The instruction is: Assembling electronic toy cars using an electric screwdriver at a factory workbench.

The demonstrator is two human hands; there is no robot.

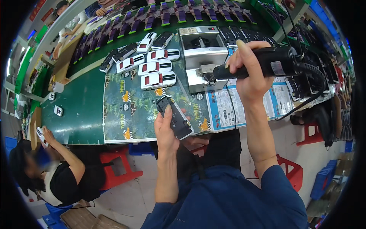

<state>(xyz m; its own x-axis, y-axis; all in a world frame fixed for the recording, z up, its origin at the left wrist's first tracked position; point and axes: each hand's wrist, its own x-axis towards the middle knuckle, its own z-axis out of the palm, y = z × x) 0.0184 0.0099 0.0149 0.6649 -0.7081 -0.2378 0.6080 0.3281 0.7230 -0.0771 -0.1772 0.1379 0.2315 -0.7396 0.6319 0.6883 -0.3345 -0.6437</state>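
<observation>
My left hand (166, 128) grips a toy car (176, 117) turned over, its black underside up and wheels showing, just above the table's front edge. In my right hand (251, 70) is a black electric screwdriver (272, 63), its cable curling off to the right. The screwdriver's tip end points left at the metal outlet of a silver screw feeder (204, 57); whether it touches there I cannot tell. Left of the feeder lie several white toy cars (158, 80) with black stripes and red windows, upright, with a few black-bottomed ones (126, 51) behind them.
More upturned cars (248, 36) sit right of the feeder. A printed sheet (225, 110) covers the table beneath. Rows of purple and green pieces (166, 19) run along the far green belt. At left a co-worker (57, 168) holds a white car. Red stools (120, 170) stand below.
</observation>
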